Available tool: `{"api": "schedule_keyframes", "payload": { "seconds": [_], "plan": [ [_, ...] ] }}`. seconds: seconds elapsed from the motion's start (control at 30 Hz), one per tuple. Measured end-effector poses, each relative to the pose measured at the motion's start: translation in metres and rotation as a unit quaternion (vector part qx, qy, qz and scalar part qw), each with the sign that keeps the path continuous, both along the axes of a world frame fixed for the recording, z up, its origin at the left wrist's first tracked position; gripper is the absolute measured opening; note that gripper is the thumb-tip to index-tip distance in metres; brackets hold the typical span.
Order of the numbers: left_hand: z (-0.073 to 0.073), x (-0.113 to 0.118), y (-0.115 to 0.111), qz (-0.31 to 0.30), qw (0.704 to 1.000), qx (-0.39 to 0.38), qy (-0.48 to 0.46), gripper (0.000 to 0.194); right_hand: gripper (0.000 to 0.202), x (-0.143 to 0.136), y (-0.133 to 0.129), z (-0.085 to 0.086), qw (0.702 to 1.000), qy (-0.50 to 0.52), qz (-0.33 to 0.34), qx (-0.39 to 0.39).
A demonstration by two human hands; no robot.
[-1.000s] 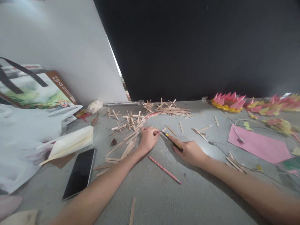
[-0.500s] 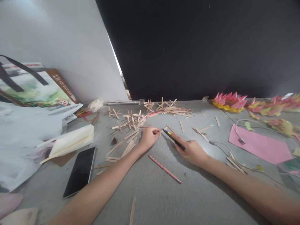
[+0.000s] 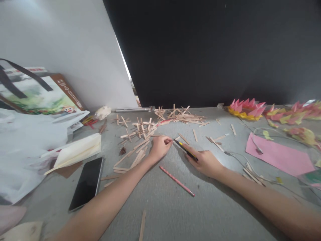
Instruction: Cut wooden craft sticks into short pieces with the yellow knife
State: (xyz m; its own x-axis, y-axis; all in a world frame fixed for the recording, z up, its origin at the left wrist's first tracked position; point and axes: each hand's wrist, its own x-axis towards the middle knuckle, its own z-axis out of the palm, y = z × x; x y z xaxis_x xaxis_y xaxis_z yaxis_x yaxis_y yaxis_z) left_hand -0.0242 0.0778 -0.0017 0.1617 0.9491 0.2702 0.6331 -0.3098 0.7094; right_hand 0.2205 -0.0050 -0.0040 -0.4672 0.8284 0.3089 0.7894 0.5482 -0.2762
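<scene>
My right hand (image 3: pixel 207 162) is wrapped round a black and yellow utility knife (image 3: pixel 187 150), its index finger stretched along the handle. The knife's tip points up and left, close to the fingertips of my left hand (image 3: pixel 162 147). That left hand is closed in a pinch on the table; whatever lies between its fingertips is too small and hidden to make out. Just left of it, thin wooden craft sticks (image 3: pixel 139 157) are scattered. A pink pencil (image 3: pixel 177 181) lies between my forearms, touched by neither hand.
Behind my hands is a heap of craft sticks (image 3: pixel 187 117), some joined into crosses. At left are a phone (image 3: pixel 86 184), a folded paper (image 3: pixel 77 152) and plastic bags (image 3: pixel 27 147). On the right lie pink paper (image 3: pixel 278 155), a cable (image 3: pixel 254 140) and folded-paper crowns (image 3: pixel 247 109).
Almost nothing differs. The whole view has shifted very slightly, and both hands keep their grip and place, with the knife tip still beside my left fingertips.
</scene>
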Motion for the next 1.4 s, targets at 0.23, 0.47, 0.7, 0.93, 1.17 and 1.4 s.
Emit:
{"api": "schedule_keyframes", "payload": {
  "seconds": [0.23, 0.47, 0.7, 0.93, 1.17, 1.4],
  "plan": [
    [-0.0004, 0.0002, -0.0001, -0.004, 1.0, 0.006, 0.001, 0.006, 0.055, -0.0008, -0.0009, 0.0031, 1.0, 0.006, 0.014, -0.007],
    [0.0035, 0.0002, -0.0023, -0.05, 0.997, 0.046, 0.043, 0.008, 0.055, -0.0007, -0.0005, 0.0015, 1.0, 0.0, 0.013, -0.005],
    [0.0024, 0.001, -0.0038, -0.008, 0.996, 0.054, 0.067, 0.007, 0.056, -0.0009, -0.0014, 0.0033, 1.0, -0.009, 0.012, -0.012],
    [0.0016, 0.0016, -0.0047, -0.074, 0.988, 0.072, 0.111, 0.009, 0.055, -0.0001, 0.0005, -0.0022, 1.0, -0.005, 0.016, 0.006],
    [0.0038, 0.0034, -0.0064, -0.002, 0.993, 0.067, 0.101, 0.008, 0.055, -0.0004, 0.001, -0.0025, 1.0, -0.013, 0.013, 0.02],
    [0.0036, 0.0005, -0.0042, -0.04, 0.991, 0.084, 0.099, 0.012, 0.055, 0.0003, 0.0008, -0.0042, 1.0, -0.01, 0.017, 0.024]
  ]
}}
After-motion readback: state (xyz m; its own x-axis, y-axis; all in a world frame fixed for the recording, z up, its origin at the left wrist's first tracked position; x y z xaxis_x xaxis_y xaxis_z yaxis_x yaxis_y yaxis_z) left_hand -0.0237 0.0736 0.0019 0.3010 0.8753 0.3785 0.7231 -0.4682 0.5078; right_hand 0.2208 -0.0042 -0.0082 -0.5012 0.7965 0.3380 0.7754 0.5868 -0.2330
